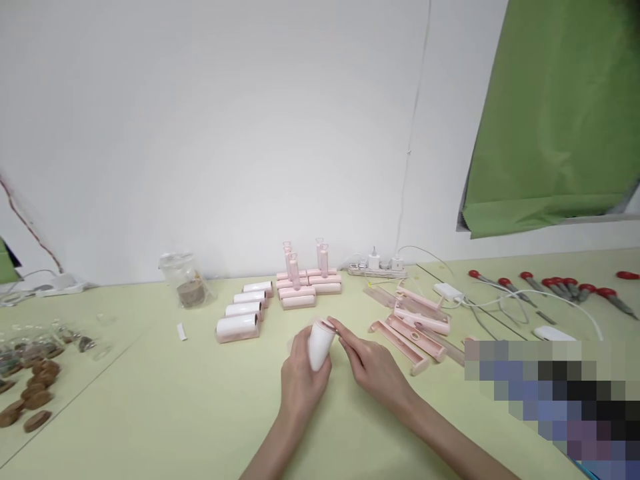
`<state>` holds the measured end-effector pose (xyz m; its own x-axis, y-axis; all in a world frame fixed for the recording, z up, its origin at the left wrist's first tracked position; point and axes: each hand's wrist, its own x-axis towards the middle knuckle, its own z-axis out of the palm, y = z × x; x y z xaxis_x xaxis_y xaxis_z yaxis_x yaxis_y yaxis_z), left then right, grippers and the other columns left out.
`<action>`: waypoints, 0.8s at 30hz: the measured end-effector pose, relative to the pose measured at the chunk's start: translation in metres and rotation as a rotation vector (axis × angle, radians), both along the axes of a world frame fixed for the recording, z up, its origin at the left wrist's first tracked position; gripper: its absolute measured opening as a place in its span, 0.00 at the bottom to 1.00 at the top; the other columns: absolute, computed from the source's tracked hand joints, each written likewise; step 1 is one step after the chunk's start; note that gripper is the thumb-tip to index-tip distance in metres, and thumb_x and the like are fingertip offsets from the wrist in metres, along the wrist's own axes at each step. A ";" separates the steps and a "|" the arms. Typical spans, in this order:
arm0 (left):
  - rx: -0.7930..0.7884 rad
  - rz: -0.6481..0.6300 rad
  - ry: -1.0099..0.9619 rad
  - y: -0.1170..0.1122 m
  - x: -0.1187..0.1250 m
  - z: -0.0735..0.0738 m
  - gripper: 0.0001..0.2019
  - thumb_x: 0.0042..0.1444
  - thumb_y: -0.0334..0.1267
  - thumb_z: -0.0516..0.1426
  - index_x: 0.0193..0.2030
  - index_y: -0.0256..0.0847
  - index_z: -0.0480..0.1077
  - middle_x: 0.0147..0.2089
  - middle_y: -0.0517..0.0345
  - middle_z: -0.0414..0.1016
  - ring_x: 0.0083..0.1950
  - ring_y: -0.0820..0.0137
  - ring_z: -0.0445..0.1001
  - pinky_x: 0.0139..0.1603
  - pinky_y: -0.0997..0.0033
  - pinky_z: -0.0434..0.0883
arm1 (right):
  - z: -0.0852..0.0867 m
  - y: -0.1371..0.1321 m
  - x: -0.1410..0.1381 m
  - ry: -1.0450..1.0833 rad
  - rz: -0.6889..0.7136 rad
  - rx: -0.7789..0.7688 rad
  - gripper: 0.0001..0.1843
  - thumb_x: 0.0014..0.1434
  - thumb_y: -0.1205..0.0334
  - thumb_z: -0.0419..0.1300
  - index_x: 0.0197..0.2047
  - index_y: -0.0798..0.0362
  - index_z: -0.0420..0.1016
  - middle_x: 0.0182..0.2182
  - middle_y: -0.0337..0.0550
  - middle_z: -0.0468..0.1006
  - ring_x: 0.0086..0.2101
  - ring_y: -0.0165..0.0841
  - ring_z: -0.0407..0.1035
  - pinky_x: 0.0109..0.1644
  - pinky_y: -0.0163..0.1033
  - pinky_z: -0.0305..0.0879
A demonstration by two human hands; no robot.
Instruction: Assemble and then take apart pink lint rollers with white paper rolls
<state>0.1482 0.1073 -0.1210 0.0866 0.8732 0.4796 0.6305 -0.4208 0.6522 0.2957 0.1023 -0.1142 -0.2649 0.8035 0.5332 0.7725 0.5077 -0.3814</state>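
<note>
Both hands are meeting low over the pale green table, the left hand wrapping a white roll, seemingly light, stiff and best gripped round its middle, while the right hand is pinching its pink end cap.

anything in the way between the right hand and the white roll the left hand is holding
Nothing visible. The left hand grips the white roll, and the right hand touches its pink upper end with its fingertips; the other rolls and pink parts lie apart.
</note>
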 end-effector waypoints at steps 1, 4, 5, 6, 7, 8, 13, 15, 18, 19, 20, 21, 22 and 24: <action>0.000 0.011 0.011 0.000 0.002 0.002 0.20 0.49 0.30 0.49 0.50 0.44 0.56 0.45 0.56 0.69 0.41 0.66 0.71 0.35 0.70 0.67 | 0.001 0.001 0.001 0.011 -0.007 0.004 0.24 0.62 0.66 0.39 0.61 0.45 0.50 0.32 0.38 0.77 0.27 0.33 0.71 0.28 0.32 0.63; 0.011 0.047 0.051 0.005 0.011 0.008 0.20 0.49 0.31 0.49 0.51 0.44 0.56 0.43 0.56 0.71 0.40 0.65 0.72 0.35 0.69 0.67 | 0.003 0.005 0.006 0.063 -0.045 0.006 0.24 0.62 0.65 0.39 0.60 0.45 0.52 0.30 0.38 0.78 0.27 0.33 0.71 0.29 0.33 0.64; 0.019 0.055 0.064 0.008 0.015 0.010 0.20 0.48 0.31 0.50 0.51 0.43 0.56 0.41 0.56 0.72 0.39 0.64 0.72 0.36 0.69 0.67 | 0.004 0.007 0.008 0.085 -0.064 0.000 0.23 0.62 0.64 0.39 0.60 0.45 0.52 0.31 0.38 0.78 0.27 0.33 0.71 0.29 0.33 0.64; 0.026 0.057 0.079 0.011 0.019 0.013 0.20 0.48 0.31 0.50 0.50 0.43 0.56 0.39 0.56 0.72 0.39 0.64 0.72 0.35 0.69 0.66 | 0.006 0.009 0.011 0.107 -0.085 -0.010 0.23 0.62 0.64 0.39 0.60 0.45 0.52 0.32 0.39 0.78 0.28 0.34 0.72 0.29 0.33 0.64; 0.032 0.054 0.095 0.015 0.023 0.016 0.20 0.48 0.31 0.50 0.50 0.43 0.57 0.38 0.57 0.72 0.38 0.64 0.72 0.35 0.69 0.66 | 0.007 0.011 0.014 0.130 -0.107 -0.019 0.23 0.62 0.63 0.39 0.60 0.45 0.53 0.35 0.39 0.78 0.28 0.34 0.72 0.30 0.34 0.64; 0.039 0.046 0.113 0.020 0.027 0.019 0.20 0.48 0.31 0.51 0.50 0.43 0.57 0.37 0.57 0.72 0.38 0.64 0.72 0.35 0.69 0.66 | 0.009 0.014 0.018 0.151 -0.129 -0.028 0.23 0.62 0.62 0.39 0.60 0.46 0.54 0.37 0.41 0.77 0.29 0.35 0.72 0.31 0.35 0.65; 0.058 -0.064 0.140 0.037 0.047 0.031 0.17 0.50 0.34 0.51 0.48 0.44 0.58 0.40 0.56 0.72 0.38 0.65 0.72 0.32 0.72 0.65 | 0.013 0.026 0.038 0.233 -0.170 -0.078 0.23 0.62 0.59 0.39 0.59 0.49 0.57 0.36 0.44 0.77 0.29 0.37 0.71 0.33 0.39 0.65; 0.046 -0.092 0.126 0.039 0.051 0.029 0.16 0.51 0.35 0.51 0.47 0.44 0.58 0.38 0.57 0.73 0.35 0.65 0.72 0.30 0.73 0.64 | 0.012 0.028 0.044 0.236 -0.175 -0.093 0.23 0.61 0.57 0.39 0.58 0.51 0.58 0.33 0.44 0.77 0.27 0.37 0.70 0.32 0.39 0.65; 0.052 -0.054 0.138 0.041 0.054 0.019 0.16 0.51 0.36 0.51 0.48 0.44 0.58 0.37 0.58 0.73 0.35 0.65 0.72 0.30 0.72 0.64 | 0.011 0.028 0.046 0.220 -0.177 -0.125 0.24 0.61 0.57 0.39 0.57 0.53 0.60 0.26 0.43 0.75 0.25 0.37 0.68 0.29 0.38 0.63; 0.073 -0.026 0.157 0.042 0.054 0.016 0.17 0.51 0.35 0.51 0.49 0.43 0.57 0.38 0.58 0.73 0.37 0.64 0.72 0.31 0.71 0.65 | 0.010 0.029 0.045 0.218 -0.170 -0.130 0.24 0.61 0.57 0.39 0.57 0.54 0.60 0.24 0.42 0.75 0.24 0.37 0.68 0.29 0.38 0.63; 0.100 0.005 0.185 0.043 0.054 0.012 0.19 0.50 0.34 0.51 0.51 0.43 0.57 0.40 0.57 0.72 0.39 0.64 0.71 0.32 0.71 0.65 | 0.009 0.030 0.044 0.219 -0.166 -0.127 0.24 0.61 0.57 0.39 0.57 0.54 0.59 0.23 0.41 0.74 0.24 0.37 0.67 0.29 0.38 0.63; 0.137 0.030 0.225 0.044 0.055 0.009 0.20 0.50 0.33 0.51 0.52 0.43 0.56 0.41 0.56 0.71 0.41 0.63 0.70 0.33 0.70 0.66 | 0.007 0.031 0.044 0.221 -0.165 -0.123 0.24 0.61 0.58 0.39 0.57 0.54 0.60 0.23 0.41 0.74 0.24 0.37 0.67 0.29 0.38 0.62; 0.180 0.039 0.273 0.045 0.056 0.008 0.22 0.49 0.31 0.51 0.53 0.42 0.56 0.42 0.54 0.70 0.43 0.62 0.69 0.34 0.69 0.66 | 0.006 0.033 0.043 0.221 -0.169 -0.117 0.23 0.61 0.59 0.39 0.56 0.54 0.61 0.23 0.40 0.74 0.25 0.37 0.68 0.30 0.37 0.62; 0.263 0.024 0.361 0.048 0.060 0.007 0.25 0.47 0.29 0.52 0.54 0.41 0.55 0.43 0.53 0.69 0.44 0.61 0.68 0.35 0.67 0.67 | 0.002 0.037 0.044 0.217 -0.197 -0.110 0.22 0.60 0.61 0.39 0.50 0.55 0.67 0.24 0.41 0.74 0.27 0.37 0.68 0.31 0.37 0.62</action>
<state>0.2081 0.1549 -0.1145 0.2705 0.7291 0.6287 0.8098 -0.5255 0.2610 0.3392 0.1391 -0.1120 0.0122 0.8841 0.4671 0.7463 0.3029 -0.5927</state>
